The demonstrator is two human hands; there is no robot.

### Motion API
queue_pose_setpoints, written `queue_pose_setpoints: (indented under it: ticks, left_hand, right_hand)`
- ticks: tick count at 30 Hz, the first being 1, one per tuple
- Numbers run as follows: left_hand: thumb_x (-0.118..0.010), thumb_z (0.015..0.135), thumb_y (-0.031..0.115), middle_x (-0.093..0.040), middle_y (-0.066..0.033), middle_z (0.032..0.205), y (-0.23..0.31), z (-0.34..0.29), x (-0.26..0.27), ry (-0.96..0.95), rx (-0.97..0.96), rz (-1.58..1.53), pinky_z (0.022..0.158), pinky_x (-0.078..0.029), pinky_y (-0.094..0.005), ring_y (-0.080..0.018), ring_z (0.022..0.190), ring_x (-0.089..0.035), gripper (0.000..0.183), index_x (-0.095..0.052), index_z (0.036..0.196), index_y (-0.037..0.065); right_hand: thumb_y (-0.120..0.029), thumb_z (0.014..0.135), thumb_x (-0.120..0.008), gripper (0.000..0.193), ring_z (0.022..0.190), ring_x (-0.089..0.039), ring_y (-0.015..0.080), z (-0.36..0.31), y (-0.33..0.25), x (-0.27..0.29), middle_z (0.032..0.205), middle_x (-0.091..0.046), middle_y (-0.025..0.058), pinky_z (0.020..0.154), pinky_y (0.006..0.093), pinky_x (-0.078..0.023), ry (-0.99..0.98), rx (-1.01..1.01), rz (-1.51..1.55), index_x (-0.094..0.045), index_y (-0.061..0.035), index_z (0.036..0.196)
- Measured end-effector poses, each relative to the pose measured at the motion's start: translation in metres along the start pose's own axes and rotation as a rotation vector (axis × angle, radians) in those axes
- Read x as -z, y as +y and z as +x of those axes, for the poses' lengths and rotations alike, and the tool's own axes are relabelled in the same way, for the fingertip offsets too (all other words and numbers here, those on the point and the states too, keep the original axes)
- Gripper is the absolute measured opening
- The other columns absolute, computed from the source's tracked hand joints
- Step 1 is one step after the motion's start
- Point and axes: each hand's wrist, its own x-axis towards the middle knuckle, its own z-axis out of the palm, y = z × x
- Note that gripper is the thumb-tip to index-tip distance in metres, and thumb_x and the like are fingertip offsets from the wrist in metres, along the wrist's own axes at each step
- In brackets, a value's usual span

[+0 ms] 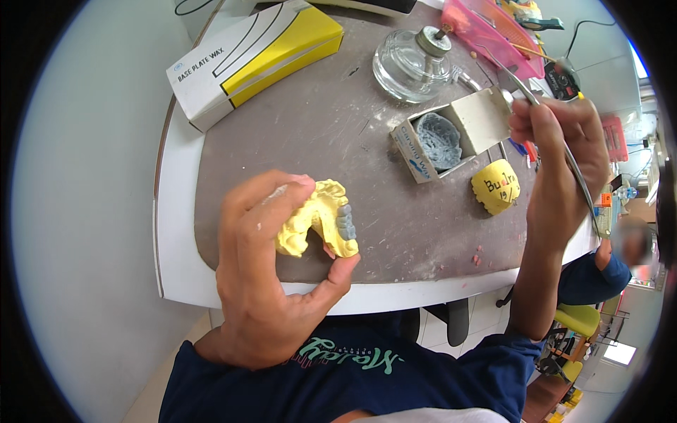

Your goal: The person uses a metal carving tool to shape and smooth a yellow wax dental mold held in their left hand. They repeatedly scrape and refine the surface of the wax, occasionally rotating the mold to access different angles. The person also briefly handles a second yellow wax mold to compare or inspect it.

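Observation:
My left hand point(264, 271) grips a yellow plaster dental cast point(319, 225) above the near edge of the table, with grey-blue wax teeth point(345, 221) built up on its ridge. My right hand point(560, 162) is raised at the right and pinches a thin metal carving instrument point(557, 134) like a pen. The instrument's tip reaches up toward the open flap of a small white box holding grey-blue carving wax point(438, 141). A second yellow cast point(496, 187) with handwriting on its base lies on the table between my hands.
A glass spirit lamp point(412, 63) stands at the back of the brown mat point(317, 127). A white-and-yellow carton point(254, 60) lies at the back left, a pink tray point(486, 32) at the back right. Another person in a blue sleeve point(599, 271) sits at the right.

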Motion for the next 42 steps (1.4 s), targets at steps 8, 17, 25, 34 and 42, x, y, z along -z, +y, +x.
queue_pose_setpoints:
  ticks: [8, 17, 25, 34, 42]
  left_hand:
    - [-0.084, 0.062, -0.005, -0.05, -0.0179, 0.125, 0.003, 0.001, 0.002, 0.007, -0.009, 0.072, 0.096, -0.052, -0.0364, -0.0296, 0.115, -0.059, 0.076, -0.05, 0.13, 0.001]
    - [-0.084, 0.06, -0.003, -0.052, -0.017, 0.125, 0.0, 0.0, 0.001, 0.028, -0.008, 0.056, 0.095, -0.051, -0.0335, -0.0236, 0.111, -0.057, 0.077, -0.05, 0.129, 0.002]
    - [-0.077, 0.06, -0.001, -0.051, -0.0168, 0.126, -0.004, 0.0, -0.001, 0.036, -0.009, 0.036, 0.097, -0.049, -0.0341, -0.0241, 0.113, -0.056, 0.076, -0.048, 0.13, 0.001]
    - [-0.073, 0.06, 0.0, -0.051, -0.0165, 0.126, -0.001, 0.0, -0.001, 0.038, 0.0, 0.048, 0.098, -0.048, -0.0344, -0.0245, 0.113, -0.056, 0.075, -0.048, 0.131, 0.001]
    - [-0.078, 0.06, -0.001, -0.053, -0.0167, 0.125, 0.004, 0.005, 0.002, 0.002, -0.031, 0.132, 0.097, -0.048, -0.0351, -0.0271, 0.112, -0.057, 0.077, -0.049, 0.131, 0.003]
  right_hand:
    - [-0.009, 0.094, -0.066, 0.014, 0.08, -0.07, 0.014, 0.02, 0.022, -0.012, 0.092, -0.073, 0.015, 0.076, 0.0245, -0.057, -0.011, 0.01, 0.147, -0.063, 0.0041, 0.098]
    - [-0.007, 0.096, -0.062, 0.014, 0.093, -0.072, 0.0198, 0.024, 0.042, -0.009, 0.104, -0.071, 0.0215, 0.085, 0.0268, -0.057, -0.057, -0.006, 0.108, -0.063, 0.0042, 0.104]
    - [-0.007, 0.096, -0.062, 0.015, 0.094, -0.072, 0.0209, 0.022, 0.04, -0.012, 0.105, -0.071, 0.0221, 0.085, 0.0278, -0.057, -0.066, 0.017, 0.09, -0.063, 0.0049, 0.106]
    - [-0.006, 0.096, -0.063, 0.012, 0.088, -0.071, 0.0175, 0.02, 0.027, -0.018, 0.1, -0.072, 0.018, 0.081, 0.0253, -0.056, -0.071, 0.016, 0.158, -0.063, 0.0029, 0.103]
    - [-0.007, 0.093, -0.067, 0.01, 0.082, -0.071, 0.0149, 0.021, 0.025, -0.019, 0.092, -0.073, 0.0146, 0.077, 0.0254, -0.057, -0.045, -0.025, 0.215, -0.063, 0.0027, 0.095]
